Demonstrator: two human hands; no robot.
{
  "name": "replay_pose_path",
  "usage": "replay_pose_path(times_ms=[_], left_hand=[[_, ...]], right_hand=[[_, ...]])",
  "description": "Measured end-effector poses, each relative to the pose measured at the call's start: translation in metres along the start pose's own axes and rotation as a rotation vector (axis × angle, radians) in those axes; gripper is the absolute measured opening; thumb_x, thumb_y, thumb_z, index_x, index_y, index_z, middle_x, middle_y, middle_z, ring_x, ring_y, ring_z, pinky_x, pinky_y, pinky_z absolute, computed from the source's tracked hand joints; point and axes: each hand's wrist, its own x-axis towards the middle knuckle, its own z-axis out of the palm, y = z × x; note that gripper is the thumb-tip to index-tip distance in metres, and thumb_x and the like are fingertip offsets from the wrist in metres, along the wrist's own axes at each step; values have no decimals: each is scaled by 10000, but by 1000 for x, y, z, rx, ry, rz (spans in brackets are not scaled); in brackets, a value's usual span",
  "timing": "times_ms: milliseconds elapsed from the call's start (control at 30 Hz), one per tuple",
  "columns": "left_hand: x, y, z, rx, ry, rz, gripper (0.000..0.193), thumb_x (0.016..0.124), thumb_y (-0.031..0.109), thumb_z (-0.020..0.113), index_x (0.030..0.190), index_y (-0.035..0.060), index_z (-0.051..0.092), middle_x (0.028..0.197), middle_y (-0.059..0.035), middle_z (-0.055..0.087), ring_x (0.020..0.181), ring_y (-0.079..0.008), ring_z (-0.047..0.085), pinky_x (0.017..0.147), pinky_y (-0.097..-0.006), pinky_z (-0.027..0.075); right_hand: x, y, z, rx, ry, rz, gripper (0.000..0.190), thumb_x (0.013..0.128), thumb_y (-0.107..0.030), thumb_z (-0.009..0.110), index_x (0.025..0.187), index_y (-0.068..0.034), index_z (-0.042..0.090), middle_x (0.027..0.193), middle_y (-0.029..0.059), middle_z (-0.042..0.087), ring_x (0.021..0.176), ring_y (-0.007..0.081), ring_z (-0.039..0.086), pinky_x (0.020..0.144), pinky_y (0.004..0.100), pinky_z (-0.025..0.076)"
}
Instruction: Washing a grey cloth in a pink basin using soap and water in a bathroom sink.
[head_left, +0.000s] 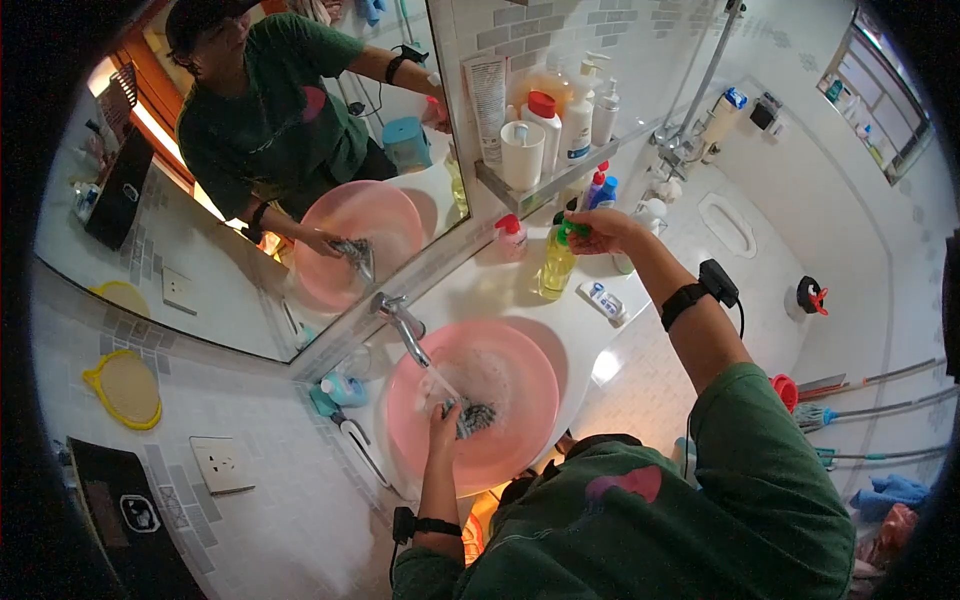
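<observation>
A pink plastic basin (525, 435) sits on the washbasin counter, with sudsy water inside. From the chrome faucet (405, 326) a stream of water runs into it. My left hand (444, 431) is over the basin's left part, its fingers closed on a grey patterned cloth (476, 418) that lies wet in the water. My right hand (600, 231) reaches to the back of the counter and grips the green top of a clear bottle of yellow liquid (556, 268), which is upright or nearly so. A pink pump bottle (511, 238) stands left of that bottle, and a white tube or packet (602, 301) lies to its right.
A wall shelf (551, 176) with several toiletry bottles hangs above the counter's back edge. The large mirror (247, 187) borders the counter behind the faucet. At the counter's left stand a blue-labelled bottle (345, 390) and a white-and-black long-handled item (361, 450).
</observation>
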Motion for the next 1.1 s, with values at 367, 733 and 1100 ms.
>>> replay_pose_path(times_ms=[367, 733, 1100], left_hand=[[13, 5, 24, 33, 53, 170, 284, 877, 267, 626, 998, 14, 582, 842, -47, 595, 772, -122, 561, 630, -280, 452], [1, 48, 67, -490, 149, 44, 291, 930, 320, 557, 947, 32, 596, 871, -37, 587, 738, -146, 588, 670, -297, 500], [-8, 59, 109, -701, 72, 149, 244, 970, 301, 483, 919, 71, 548, 812, -2, 518, 739, -128, 540, 622, -284, 456]], right_hand=[[0, -1, 14, -39, 48, -22, 372, 885, -410, 622, 858, -40, 594, 703, 76, 622, 582, 202, 645, 582, 332, 592], [-14, 66, 20, 98, 141, -98, 837, 750, -854, 335, 670, -49, 553, 562, 49, 493, 438, 150, 451, 429, 260, 324], [-36, 224, 257, -702, 8, -340, 527, 981, -408, 340, 1281, 10, 453, 1350, 247, 436, 1277, 375, 397, 1033, 467, 330]])
